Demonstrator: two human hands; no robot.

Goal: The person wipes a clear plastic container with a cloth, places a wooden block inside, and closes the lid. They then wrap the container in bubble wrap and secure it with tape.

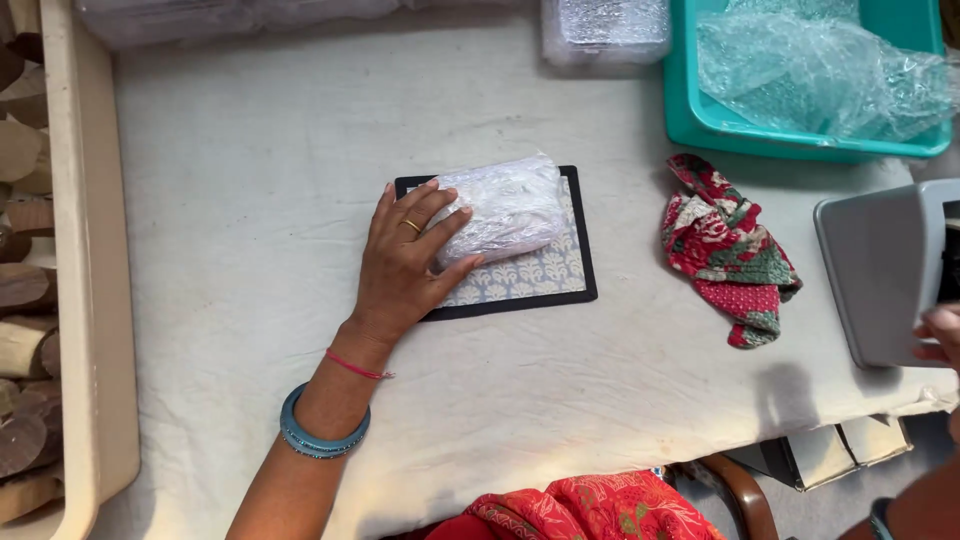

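A: Where is your left hand (405,262)?

B: It lies flat with fingers spread apart, pressing on the near-left end of the bubble-wrapped bundle (505,208). You clamp nothing; the palm just rests there.

A: And the bundle?

B: It sits on the patterned mat with a dark border (540,275), mid-way across the white cloth-covered table (240,200).

A: Your right hand (940,335)?

B: It's at the frame's right edge, touching the grey box (880,270). I cannot tell whether your fingers are closed on it.

A: What else lies about?

B: A red and green floral cloth (728,250) lies between mat and box. A teal tub (700,110) holding bubble wrap stands beyond, and a cream tray (85,300) of wooden pieces runs along your left.
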